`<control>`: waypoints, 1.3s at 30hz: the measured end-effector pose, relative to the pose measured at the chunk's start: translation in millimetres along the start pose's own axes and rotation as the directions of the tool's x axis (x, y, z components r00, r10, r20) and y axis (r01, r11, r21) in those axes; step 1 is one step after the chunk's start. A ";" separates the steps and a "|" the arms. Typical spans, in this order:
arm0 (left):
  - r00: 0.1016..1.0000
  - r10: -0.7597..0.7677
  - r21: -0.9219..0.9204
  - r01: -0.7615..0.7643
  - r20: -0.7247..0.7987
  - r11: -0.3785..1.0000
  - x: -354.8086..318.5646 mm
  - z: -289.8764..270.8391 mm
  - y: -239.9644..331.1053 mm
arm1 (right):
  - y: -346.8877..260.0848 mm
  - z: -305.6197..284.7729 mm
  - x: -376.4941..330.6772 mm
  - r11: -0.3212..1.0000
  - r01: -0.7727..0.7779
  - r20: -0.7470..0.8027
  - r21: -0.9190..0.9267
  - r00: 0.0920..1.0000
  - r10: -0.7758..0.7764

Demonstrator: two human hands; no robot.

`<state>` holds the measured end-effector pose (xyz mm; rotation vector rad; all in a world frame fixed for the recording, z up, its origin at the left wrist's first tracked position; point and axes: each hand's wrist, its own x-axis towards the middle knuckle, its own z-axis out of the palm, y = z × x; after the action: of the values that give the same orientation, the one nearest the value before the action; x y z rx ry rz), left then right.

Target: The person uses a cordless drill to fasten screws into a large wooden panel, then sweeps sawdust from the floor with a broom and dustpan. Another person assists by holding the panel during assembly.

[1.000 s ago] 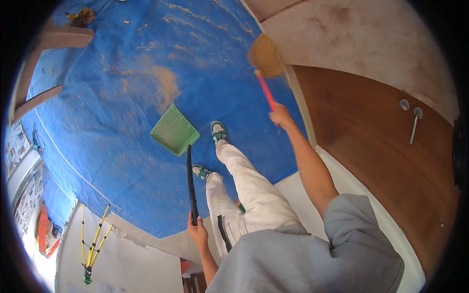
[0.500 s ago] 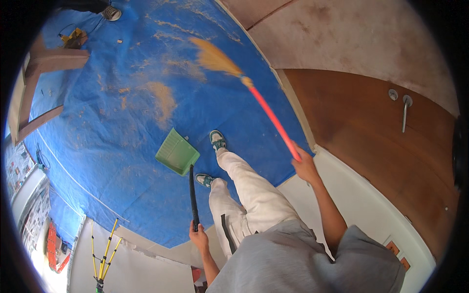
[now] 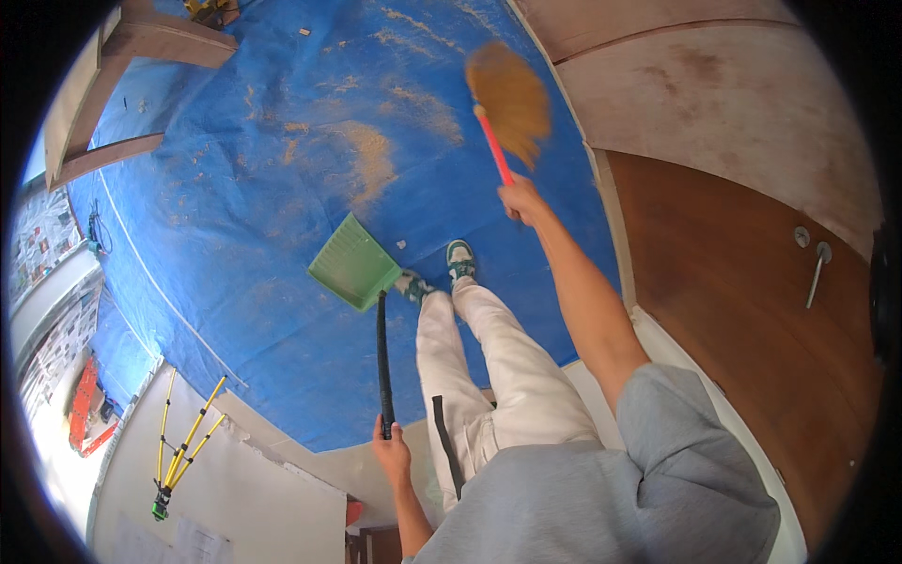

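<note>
My left hand (image 3: 393, 455) is closed round the black handle of a green dustpan (image 3: 355, 263). The pan lies on the blue tarp (image 3: 254, 348), just left of my shoes. My right hand (image 3: 520, 199) grips the red handle of a broom (image 3: 494, 146), arm stretched forward. Its tan bristles (image 3: 512, 99) are fanned out and smeared by motion, near the tarp's right edge; I cannot tell whether they touch it. A patch of sawdust (image 3: 368, 160) lies on the tarp beyond the dustpan, with thinner streaks further off.
A brown door (image 3: 723, 273) with a metal lever handle (image 3: 819, 268) stands at the right. Wooden framing (image 3: 113, 155) and a yellow tool (image 3: 211, 11) are at the far left. A yellow tripod (image 3: 183, 446) and a red ladder (image 3: 85, 409) stand at lower left.
The broom has swung round, its bristles now farther right, and my right hand has moved forward and left. My feet have shifted. A person's shoe at the top has left the view.
</note>
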<state>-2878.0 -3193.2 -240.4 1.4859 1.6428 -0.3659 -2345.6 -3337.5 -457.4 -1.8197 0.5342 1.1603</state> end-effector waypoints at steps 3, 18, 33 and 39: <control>1.000 -0.014 -0.037 0.015 0.023 0.999 11.4 -14.6 -4.5 | -59.3 41.0 10.4 0.994 -0.016 0.119 -0.104 0.992 0.028; 0.996 -0.062 -0.097 0.055 -0.067 0.994 50.5 -15.3 8.3 | -165.9 -91.3 -128.5 0.666 0.343 -0.140 -0.662 0.816 -0.560; 0.949 -0.313 -0.372 0.280 -0.032 0.885 43.7 76.0 173.7 | -248.2 53.4 53.1 0.917 0.042 0.233 -0.397 0.971 0.056; 0.940 -0.340 -0.151 0.336 -0.004 0.930 44.4 94.9 193.9 | -321.2 -59.2 -19.9 0.805 0.295 0.182 -0.515 0.955 -0.233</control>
<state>-2659.3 -3183.8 -266.1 1.1015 1.9116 -0.4009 -2090.8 -3224.7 -285.8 -2.1957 -0.1416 1.2862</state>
